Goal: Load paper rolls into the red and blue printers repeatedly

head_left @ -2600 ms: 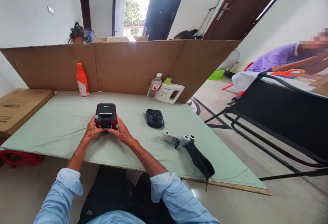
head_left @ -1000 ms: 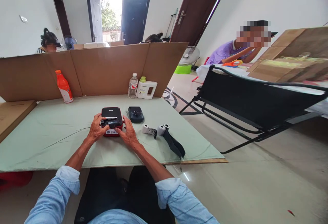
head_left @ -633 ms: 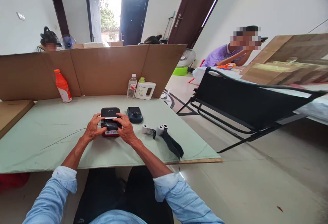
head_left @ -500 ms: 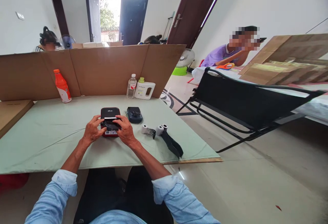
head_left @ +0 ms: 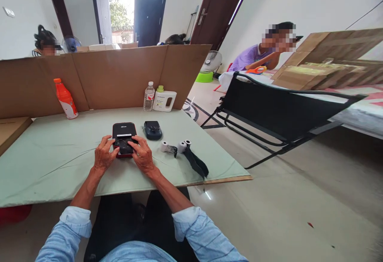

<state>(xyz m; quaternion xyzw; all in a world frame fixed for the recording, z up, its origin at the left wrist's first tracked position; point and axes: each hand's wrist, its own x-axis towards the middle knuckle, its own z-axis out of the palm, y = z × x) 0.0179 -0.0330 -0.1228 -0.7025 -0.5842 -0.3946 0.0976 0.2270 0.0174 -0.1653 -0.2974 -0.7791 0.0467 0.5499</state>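
A black box with red sides (head_left: 123, 126) lies flat on the pale green tabletop (head_left: 72, 180), toward the near edge and directly in front of the person. The left hand (head_left: 103, 154) is at its left side, fingers bent along the edge and the thumb against the near left corner. The right hand (head_left: 143, 154) is at its right side, thumb and fingertips on or beside the dark front flap (head_left: 126, 147). Neither hand is clenched; both touch the box, but whether either grips or merely presses cannot be told.

The step in hand looks like finger work at that flap, with the box resting on the cloth. From here the next move seems to call for the left hand to brace the body while the right thumb and fingers apply small, even pressure, so the box does not slide.

Just beyond the right hand sits a second dark box (head_left: 153, 130). Nearer and farther right lie a small white roll (head_left: 164, 146) and a pair of white rolls (head_left: 181, 147), a black strip (head_left: 196, 164) trailing from the pair toward the near edge.
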